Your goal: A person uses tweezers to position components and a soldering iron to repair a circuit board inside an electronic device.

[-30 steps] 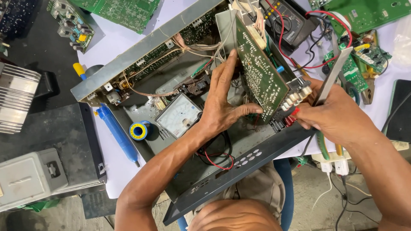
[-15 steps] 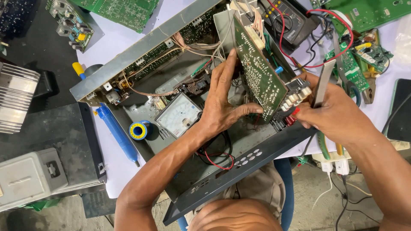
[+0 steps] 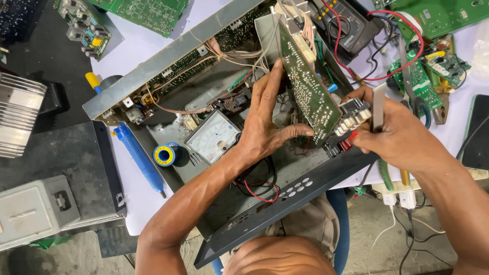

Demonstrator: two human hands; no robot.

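circuit board (image 3: 305, 91) inside chassis (image 3: 204, 40), meter (image 3: 213, 136) left

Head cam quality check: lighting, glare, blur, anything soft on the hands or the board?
Head view: even, diffuse light with only soft shadows inside the open chassis; mild glare on the meter face and the finned heatsink; left hand and circuit board sharp; right hand slightly soft; edges show mild wide-angle bending.
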